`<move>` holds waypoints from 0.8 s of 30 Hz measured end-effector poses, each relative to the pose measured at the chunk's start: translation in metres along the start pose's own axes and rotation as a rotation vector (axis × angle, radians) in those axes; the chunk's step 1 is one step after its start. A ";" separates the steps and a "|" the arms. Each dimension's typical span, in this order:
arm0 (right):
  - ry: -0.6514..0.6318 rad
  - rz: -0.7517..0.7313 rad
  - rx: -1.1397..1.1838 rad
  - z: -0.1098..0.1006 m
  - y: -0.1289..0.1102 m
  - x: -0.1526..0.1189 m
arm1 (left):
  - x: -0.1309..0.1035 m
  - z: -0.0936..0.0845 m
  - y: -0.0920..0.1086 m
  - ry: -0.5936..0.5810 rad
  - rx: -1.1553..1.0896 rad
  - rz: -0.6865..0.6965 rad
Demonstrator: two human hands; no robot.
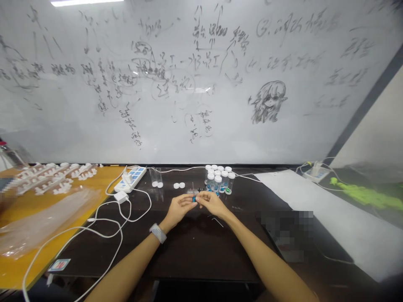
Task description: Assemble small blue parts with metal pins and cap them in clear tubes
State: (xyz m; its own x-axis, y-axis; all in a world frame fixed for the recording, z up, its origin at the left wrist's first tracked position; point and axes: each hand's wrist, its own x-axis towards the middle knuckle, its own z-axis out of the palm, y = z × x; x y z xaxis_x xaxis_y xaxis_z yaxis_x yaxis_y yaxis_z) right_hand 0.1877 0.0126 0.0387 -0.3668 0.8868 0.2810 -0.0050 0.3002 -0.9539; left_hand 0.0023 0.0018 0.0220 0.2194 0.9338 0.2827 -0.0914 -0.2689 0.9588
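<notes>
Over the dark table, my left hand and my right hand meet with fingertips pinched together. Between them is a small blue piece, too small to name. A thin rod stands up from it; I cannot tell whether the two are joined. Small black parts lie just behind my right fingers, partly hidden. Below that hand rests a thin bent metal key. Clear tubes with white caps stand in a group behind my right hand, some with blue or green bits inside.
White caps and two clear tubes sit at the back. A power strip and looping white cables occupy the left. An orange surface bears white parts and plastic film. At right are a white sheet and a blurred-out dark object.
</notes>
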 end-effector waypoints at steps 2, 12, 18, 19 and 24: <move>0.009 0.003 -0.017 -0.001 0.000 0.000 | 0.000 0.000 -0.001 0.001 0.001 0.004; 0.040 0.007 -0.108 -0.001 0.001 0.001 | 0.000 0.001 -0.005 0.028 0.102 0.032; 0.115 -0.039 -0.235 0.005 0.010 0.000 | 0.001 -0.001 -0.014 0.050 0.127 0.040; 0.123 -0.053 -0.266 0.006 0.011 -0.001 | 0.001 -0.001 -0.015 0.053 0.127 0.039; 0.171 -0.145 -0.461 0.011 0.011 -0.004 | 0.001 -0.001 -0.016 0.075 0.141 0.048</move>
State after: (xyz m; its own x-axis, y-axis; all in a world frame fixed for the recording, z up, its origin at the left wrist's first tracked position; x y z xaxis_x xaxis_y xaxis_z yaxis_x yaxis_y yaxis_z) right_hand 0.1783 0.0088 0.0256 -0.2353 0.8579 0.4568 0.3806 0.5138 -0.7688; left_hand 0.0029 0.0068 0.0071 0.1447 0.9325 0.3309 0.0381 -0.3394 0.9399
